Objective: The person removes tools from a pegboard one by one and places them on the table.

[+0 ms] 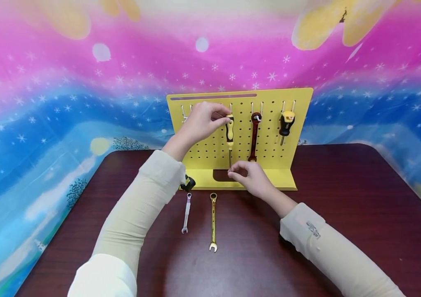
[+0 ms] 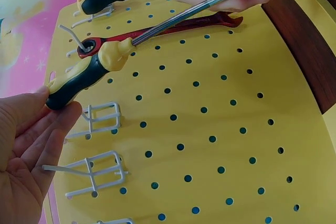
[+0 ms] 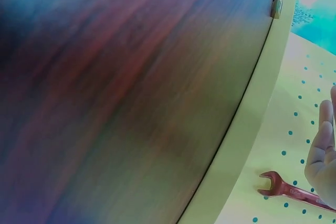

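Note:
A long yellow-and-black screwdriver (image 1: 230, 132) hangs upright, shaft down, just in front of a yellow pegboard (image 1: 270, 142). My left hand (image 1: 202, 119) pinches the butt of its handle between thumb and fingers, close to the hooks. Down at the shaft's tip, my right hand (image 1: 252, 176) holds the metal end with thumb and fingertips. In the left wrist view, the screwdriver's handle (image 2: 86, 77) slants away from the left palm. Only part of the right hand (image 3: 323, 156) shows at the edge of the right wrist view.
A red wrench (image 1: 254, 138) and a stubby screwdriver (image 1: 286, 123) hang on the board's right side. White wire hooks (image 2: 100, 174) project from it. On the dark wooden table (image 1: 270, 255) lie a gold wrench (image 1: 213, 220), a smaller silver wrench (image 1: 187, 214) and a black-and-yellow object (image 1: 188, 183).

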A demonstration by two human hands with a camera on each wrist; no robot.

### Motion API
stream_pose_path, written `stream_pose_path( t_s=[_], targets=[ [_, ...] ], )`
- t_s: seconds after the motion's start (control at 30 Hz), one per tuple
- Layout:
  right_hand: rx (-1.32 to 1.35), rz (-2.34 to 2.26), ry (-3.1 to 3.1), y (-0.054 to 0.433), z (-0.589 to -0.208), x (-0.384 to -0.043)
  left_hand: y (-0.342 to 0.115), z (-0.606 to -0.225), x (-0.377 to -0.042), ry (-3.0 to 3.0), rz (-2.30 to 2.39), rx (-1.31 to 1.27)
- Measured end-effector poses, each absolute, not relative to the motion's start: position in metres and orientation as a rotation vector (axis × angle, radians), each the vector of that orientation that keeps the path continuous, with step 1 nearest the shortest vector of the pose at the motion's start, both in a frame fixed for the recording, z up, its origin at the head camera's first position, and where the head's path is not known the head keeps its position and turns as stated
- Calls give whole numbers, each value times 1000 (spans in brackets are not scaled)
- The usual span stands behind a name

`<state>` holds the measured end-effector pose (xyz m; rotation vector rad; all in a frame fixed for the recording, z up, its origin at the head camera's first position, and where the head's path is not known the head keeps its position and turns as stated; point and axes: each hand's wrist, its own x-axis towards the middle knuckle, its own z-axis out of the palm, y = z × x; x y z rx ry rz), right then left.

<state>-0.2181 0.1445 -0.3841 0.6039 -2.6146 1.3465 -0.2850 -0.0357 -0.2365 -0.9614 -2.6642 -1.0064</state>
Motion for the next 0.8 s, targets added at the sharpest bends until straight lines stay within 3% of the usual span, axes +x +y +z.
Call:
stream_pose_path(
  t_s=[0.8],
  targets=[
    [693,1296,-2584,150,-378,-203,-38,-232,-273,-2626,-996,-1022]
  ],
)
